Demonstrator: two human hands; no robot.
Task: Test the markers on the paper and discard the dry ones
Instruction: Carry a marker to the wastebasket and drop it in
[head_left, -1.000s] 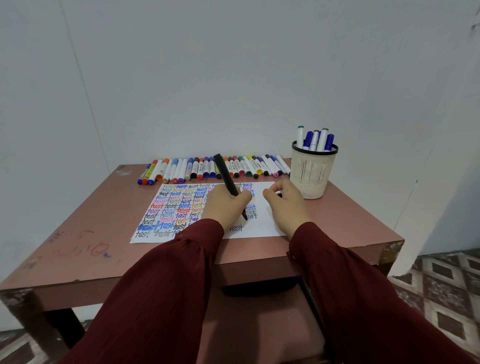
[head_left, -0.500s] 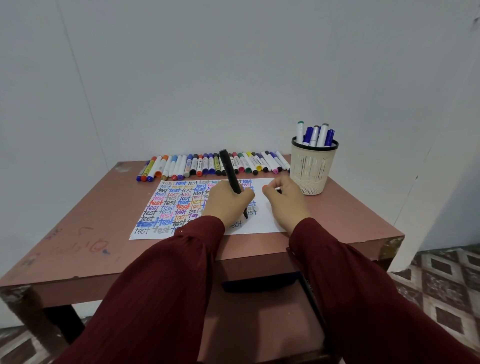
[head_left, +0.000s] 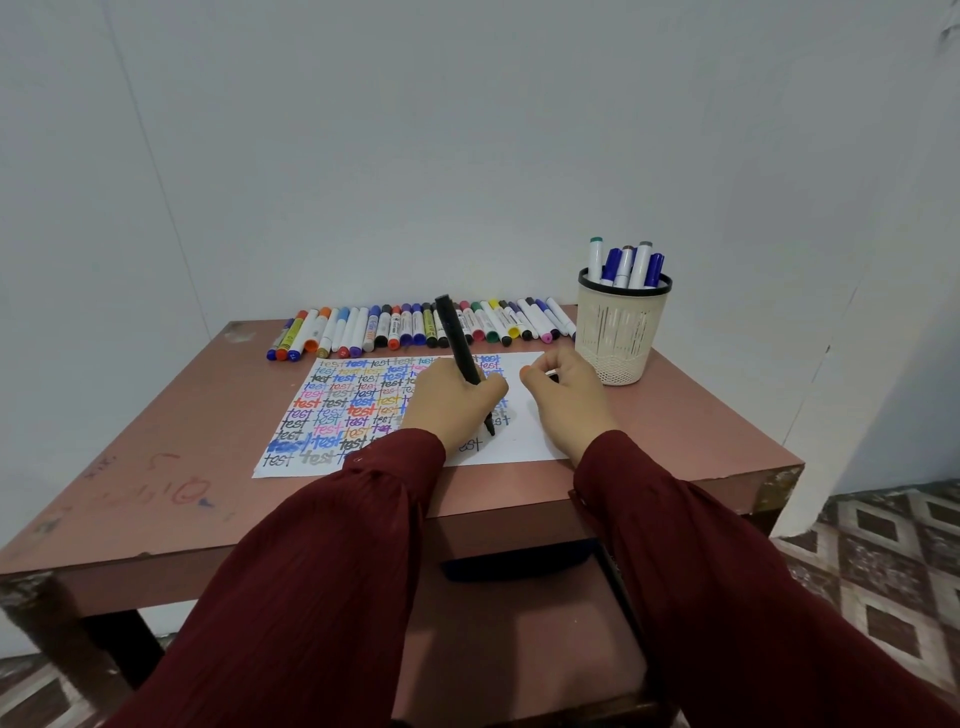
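Note:
My left hand (head_left: 447, 402) grips a black marker (head_left: 457, 338) with its tip down on the white paper (head_left: 524, 441), beside the last black "test" words at the right end of the written grid. The paper is covered with rows of "test" in many colours. My right hand (head_left: 566, 400) rests on the paper's blank right part, fingers curled, pinching a small dark piece that looks like the marker cap (head_left: 554, 375). A row of several capped markers (head_left: 415, 327) lies along the table's far edge.
A cream mesh cup (head_left: 618, 332) with a black rim stands at the far right of the pink table (head_left: 156, 467) and holds several markers (head_left: 623, 265). A wall rises right behind the table. The tiled floor (head_left: 883, 545) shows to the right.
My left hand has shifted the marker only slightly on the paper. My right hand has stayed where it was. The view itself has shifted a little.

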